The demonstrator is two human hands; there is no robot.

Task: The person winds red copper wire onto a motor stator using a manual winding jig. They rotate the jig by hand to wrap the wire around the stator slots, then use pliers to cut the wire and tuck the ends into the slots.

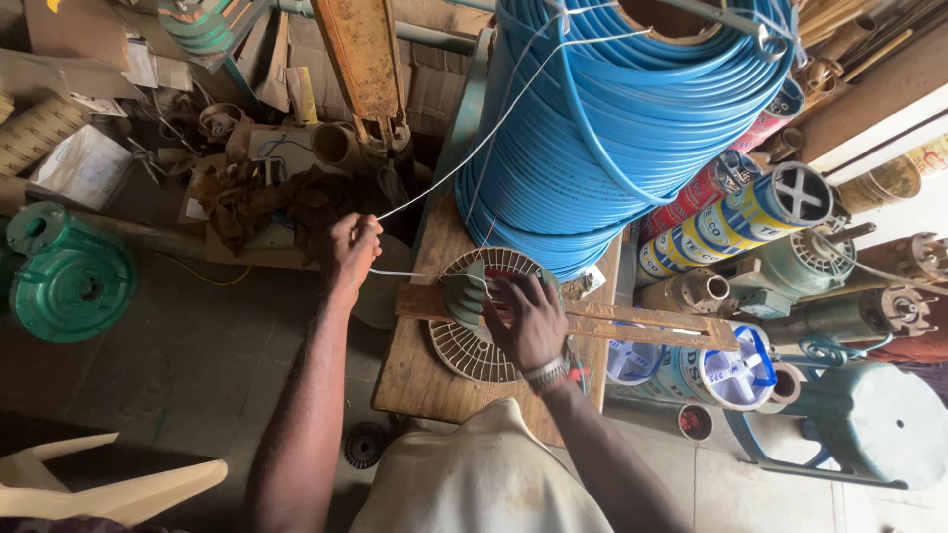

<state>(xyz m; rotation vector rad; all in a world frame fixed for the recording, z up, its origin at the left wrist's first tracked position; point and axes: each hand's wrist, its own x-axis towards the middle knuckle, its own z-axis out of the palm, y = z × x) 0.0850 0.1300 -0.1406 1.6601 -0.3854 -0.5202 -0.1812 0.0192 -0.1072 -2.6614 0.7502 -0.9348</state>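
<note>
My left hand (351, 249) pinches a thin white wire (464, 153) that runs up and right toward a big coil of blue hose (632, 118). The wire also leads from my fingers right to a green stepped winding former (464, 296). My right hand (528, 321) lies on that former, fingers spread over it. The former sits on a wooden slat (642, 326) laid across a round slotted metal plate (464, 355). All of it rests on a small wooden table (415, 380).
Green pump castings (69, 281) lie on the floor at left. Pump motors and labelled spools (750, 212) crowd the right, with a blue-grey stool (869, 424) below them. A cream plastic chair (109, 484) shows at bottom left. Rags and boxes pile behind.
</note>
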